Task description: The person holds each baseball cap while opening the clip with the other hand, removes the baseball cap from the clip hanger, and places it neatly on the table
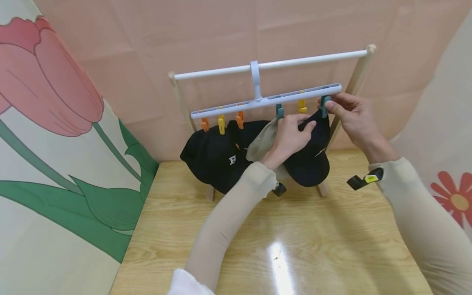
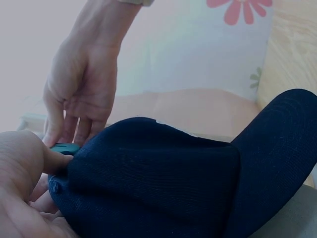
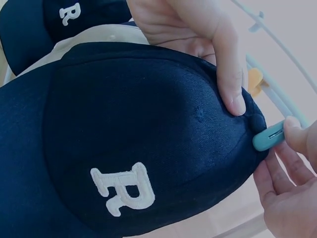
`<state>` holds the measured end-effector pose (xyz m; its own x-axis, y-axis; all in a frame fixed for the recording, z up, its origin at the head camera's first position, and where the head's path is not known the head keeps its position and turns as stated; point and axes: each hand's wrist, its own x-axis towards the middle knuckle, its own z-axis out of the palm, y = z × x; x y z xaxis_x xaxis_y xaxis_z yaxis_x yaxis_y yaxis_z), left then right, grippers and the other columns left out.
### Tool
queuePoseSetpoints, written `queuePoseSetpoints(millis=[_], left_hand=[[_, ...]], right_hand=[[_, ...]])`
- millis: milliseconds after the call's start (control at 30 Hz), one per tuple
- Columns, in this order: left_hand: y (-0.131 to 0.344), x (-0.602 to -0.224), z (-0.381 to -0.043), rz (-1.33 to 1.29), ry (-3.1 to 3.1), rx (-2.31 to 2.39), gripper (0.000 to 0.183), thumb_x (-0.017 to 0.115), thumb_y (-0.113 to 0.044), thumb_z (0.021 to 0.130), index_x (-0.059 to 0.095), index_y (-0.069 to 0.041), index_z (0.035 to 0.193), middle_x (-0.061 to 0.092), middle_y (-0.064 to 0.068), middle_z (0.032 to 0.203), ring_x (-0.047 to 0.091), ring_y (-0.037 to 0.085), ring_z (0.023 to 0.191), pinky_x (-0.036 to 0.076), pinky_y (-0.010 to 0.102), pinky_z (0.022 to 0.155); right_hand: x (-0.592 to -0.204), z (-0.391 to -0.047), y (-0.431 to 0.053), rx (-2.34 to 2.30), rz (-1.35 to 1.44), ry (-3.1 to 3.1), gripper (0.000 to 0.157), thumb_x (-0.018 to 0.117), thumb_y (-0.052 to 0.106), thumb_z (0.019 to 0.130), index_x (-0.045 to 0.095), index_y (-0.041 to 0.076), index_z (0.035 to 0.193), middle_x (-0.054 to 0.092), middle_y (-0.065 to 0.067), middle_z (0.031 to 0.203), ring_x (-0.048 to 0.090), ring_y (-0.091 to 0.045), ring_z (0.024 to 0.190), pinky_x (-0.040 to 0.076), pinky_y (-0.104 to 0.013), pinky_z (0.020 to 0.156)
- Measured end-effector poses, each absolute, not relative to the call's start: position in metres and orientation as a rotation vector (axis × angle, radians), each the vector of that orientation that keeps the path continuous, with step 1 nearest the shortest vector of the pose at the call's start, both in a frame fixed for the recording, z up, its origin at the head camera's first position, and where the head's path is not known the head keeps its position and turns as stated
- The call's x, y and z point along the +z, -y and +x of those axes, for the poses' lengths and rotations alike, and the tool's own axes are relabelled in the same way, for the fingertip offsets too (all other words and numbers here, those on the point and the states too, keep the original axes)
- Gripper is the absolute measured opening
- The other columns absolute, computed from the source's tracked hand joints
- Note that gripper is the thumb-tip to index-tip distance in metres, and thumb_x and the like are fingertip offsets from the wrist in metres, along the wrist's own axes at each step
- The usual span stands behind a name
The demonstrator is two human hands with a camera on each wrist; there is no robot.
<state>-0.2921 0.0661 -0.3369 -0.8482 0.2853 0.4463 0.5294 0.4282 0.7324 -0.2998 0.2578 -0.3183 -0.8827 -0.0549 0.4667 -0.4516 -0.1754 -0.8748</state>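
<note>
A dark baseball cap [image 3: 124, 129] with a white letter R hangs by its crown at the right end of a pale clip hanger [image 1: 228, 110]. My left hand [image 1: 293, 137] pinches the cap's crown, thumb on the outside near the top button. With the right hand [image 1: 355, 116], I pinch the teal clothespin [image 3: 270, 135], whose tip lies over the cap's edge. Left of my left hand hang a beige cap [image 1: 262, 141] and another dark cap [image 1: 210, 155] with a white letter. Part of the beige cap is hidden behind the left hand.
The hanger hooks over a white rail [image 1: 313, 60] on a wooden stand, with orange, yellow and teal clothespins along it. A wood-grain table [image 1: 177, 246] lies below. A peach cloth [image 1: 206, 32] backs the stand; a tulip-printed panel [image 1: 48, 164] stands at left.
</note>
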Motion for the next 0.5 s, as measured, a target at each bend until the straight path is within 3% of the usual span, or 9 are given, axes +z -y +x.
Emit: queuePoseSetpoints(millis=[300,500], left_hand=[[-0.0666,-0.3374,-0.2924,-0.713,2.422,-1.373,0.026,0.068,-0.021,0.106,0.078,-0.011,0.128,0.081,-0.001,0.121,0.073,0.006,0.112,0.052,0.012,0.089],[-0.0670,-0.3366,-0.2915,-0.724,2.414,-1.364,0.026,0.068,-0.021,0.106,0.078,-0.011,0.127,0.081,-0.001,0.120,0.073,0.005,0.110,0.052,0.011,0.087]], right_hand=[[-0.3179,-0.3016,-0.2555,2.174,0.510,1.805,0.034,0.075,0.005,0.097,0.074,-0.002,0.131,0.083,-0.003,0.104,0.077,-0.011,0.097,0.055,-0.017,0.094],[-0.3182,-0.3051,-0.2511,2.189,0.489,1.729,0.029,0.077,0.002,0.095,0.077,-0.004,0.124,0.083,-0.004,0.098,0.078,-0.013,0.092,0.057,-0.019,0.091]])
